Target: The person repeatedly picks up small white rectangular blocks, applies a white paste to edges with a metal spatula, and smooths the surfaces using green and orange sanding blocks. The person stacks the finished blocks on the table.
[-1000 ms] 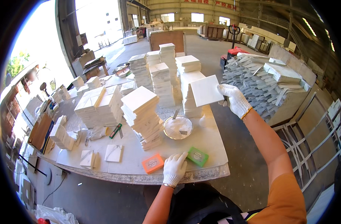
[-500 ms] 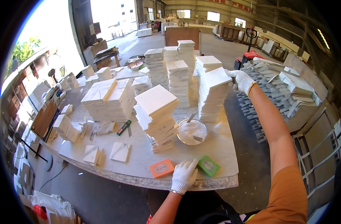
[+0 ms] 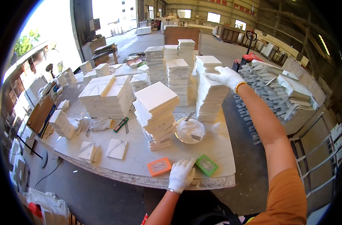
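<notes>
The right hand (image 3: 227, 77), in a white knit glove with fingers spread flat, rests on top of the tall stack of white square stone tiles (image 3: 210, 93) at the far right of the pale stone tabletop (image 3: 141, 161); it grips nothing. The left hand (image 3: 181, 174), gloved the same way, lies open and palm-down on the tabletop's near edge, between a small orange rectangular block (image 3: 159, 166) and a green rectangular block (image 3: 206, 165), just touching the green one. The main risk, as I judge it, is the tall stack: its tiles sit slightly uneven, and a sideways push from the flat hand could slide the upper ones off toward the round shallow glass dish (image 3: 191, 130) at its foot. The shorter, skewed stack of white tiles (image 3: 156, 114) beside the dish leans visibly and could topple if the tabletop is jolted.
</notes>
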Available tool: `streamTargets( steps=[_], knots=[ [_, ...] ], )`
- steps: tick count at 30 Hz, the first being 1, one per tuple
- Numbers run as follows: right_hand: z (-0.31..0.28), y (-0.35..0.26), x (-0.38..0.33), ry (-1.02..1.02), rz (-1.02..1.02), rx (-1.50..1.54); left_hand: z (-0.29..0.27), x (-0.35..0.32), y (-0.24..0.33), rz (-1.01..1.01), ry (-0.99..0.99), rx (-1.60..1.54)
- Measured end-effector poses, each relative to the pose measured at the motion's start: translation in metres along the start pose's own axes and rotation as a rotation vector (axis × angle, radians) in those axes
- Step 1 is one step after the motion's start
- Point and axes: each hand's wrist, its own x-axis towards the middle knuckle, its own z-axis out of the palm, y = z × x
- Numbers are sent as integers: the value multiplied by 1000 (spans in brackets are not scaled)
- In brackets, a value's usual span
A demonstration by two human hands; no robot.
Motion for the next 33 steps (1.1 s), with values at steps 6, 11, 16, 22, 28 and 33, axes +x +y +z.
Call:
streamTargets(
  steps=[6,11,16,22,28,33],
  knots=[
    [5,-17,10,-199,67,-43,3,-2,-2,25,42,-20],
    [6,-20,17,-182,78,-70,2,-2,-3,39,50,-9],
    [13,-19,18,-141,65,-88,2,-4,-3,23,51,-20],
    [7,-32,-1,72,2,-219,1,-2,0,11,52,-55],
    [-19,-74,-7,110,-332,162,-1,1,2,-16,-5,-24],
    [-46,-115,-27,-82,-429,344,1,-3,-3,1,68,7]
  ],
)
